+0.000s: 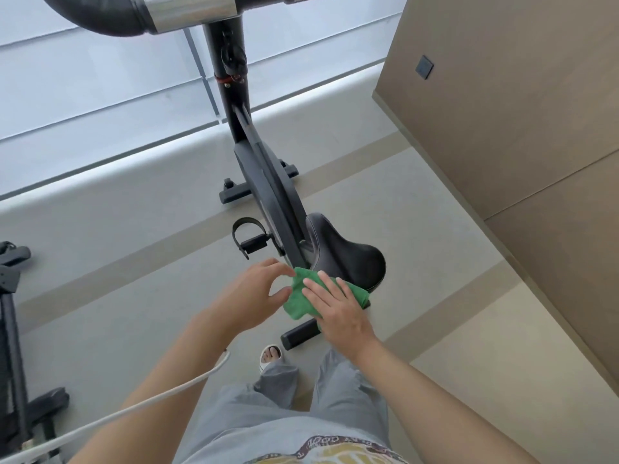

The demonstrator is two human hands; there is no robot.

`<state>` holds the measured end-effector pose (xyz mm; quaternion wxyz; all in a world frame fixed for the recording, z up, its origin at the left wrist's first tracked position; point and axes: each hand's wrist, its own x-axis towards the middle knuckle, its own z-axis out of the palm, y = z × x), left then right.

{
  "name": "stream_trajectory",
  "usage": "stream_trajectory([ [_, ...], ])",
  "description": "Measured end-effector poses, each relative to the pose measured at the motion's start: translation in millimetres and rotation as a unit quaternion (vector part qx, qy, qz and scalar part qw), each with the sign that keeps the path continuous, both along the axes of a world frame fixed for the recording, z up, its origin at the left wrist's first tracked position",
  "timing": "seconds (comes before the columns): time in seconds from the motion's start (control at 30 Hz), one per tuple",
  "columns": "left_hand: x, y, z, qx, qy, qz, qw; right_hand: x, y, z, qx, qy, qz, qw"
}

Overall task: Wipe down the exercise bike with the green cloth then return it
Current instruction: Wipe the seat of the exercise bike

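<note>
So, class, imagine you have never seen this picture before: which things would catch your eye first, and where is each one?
The bright green cloth at centre stands out most, lying at the rear of the black saddle. The right hand rests flat on it, while the left hand touches its left edge. Behind them the black exercise bike rises to a chrome-banded handlebar at the top edge.

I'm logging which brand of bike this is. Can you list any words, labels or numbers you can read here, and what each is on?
Exercise bike: no brand, label or number can be read on its frame, seat or handlebar.
Shirt: curved printed lettering at the bottom edge of the view, seen upside down and blurred; something like "1000" may be there, but it cannot be read reliably.
Green cloth: no text.
</note>
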<state>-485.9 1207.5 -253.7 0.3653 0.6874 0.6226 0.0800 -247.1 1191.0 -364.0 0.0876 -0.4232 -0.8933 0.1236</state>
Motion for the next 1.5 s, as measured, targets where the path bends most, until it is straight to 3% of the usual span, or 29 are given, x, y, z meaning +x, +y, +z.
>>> stream_trajectory([
  [0.13, -1, -12, 0, -0.008, -0.002, -0.009, 1.0, 15, 8, 4, 0.008, 0.03, -0.007, 0.999],
  [0.4, 5, -13, -3, -0.012, 0.013, -0.052, 0.999, 6, 73, 23, -0.07, 0.107, -0.199, 0.972],
  [0.63, 28, 31, 2, 0.012, 0.055, -0.126, 0.99, 39, 93, 27, -0.125, 0.138, -0.39, 0.902],
  [0.8, 65, 42, -14, -0.002, 0.096, -0.151, 0.984, 43, 43, 24, -0.133, 0.109, -0.357, 0.918],
  [0.93, 85, 30, -39, -0.013, 0.116, -0.089, 0.989, 24, 10, 15, -0.114, 0.064, -0.319, 0.939],
  [1.13, 110, 9, -65, -0.007, 0.155, -0.012, 0.988, 27, 55, 10, -0.113, -0.031, -0.322, 0.94],
  [1.27, 119, 12, -67, -0.004, 0.194, -0.005, 0.981, 29, 104, 7, -0.117, -0.027, -0.336, 0.934],
  [1.5, 119, 13, -69, -0.004, 0.231, -0.009, 0.973, 37, 179, 6, -0.317, -0.036, -0.296, 0.9],
])
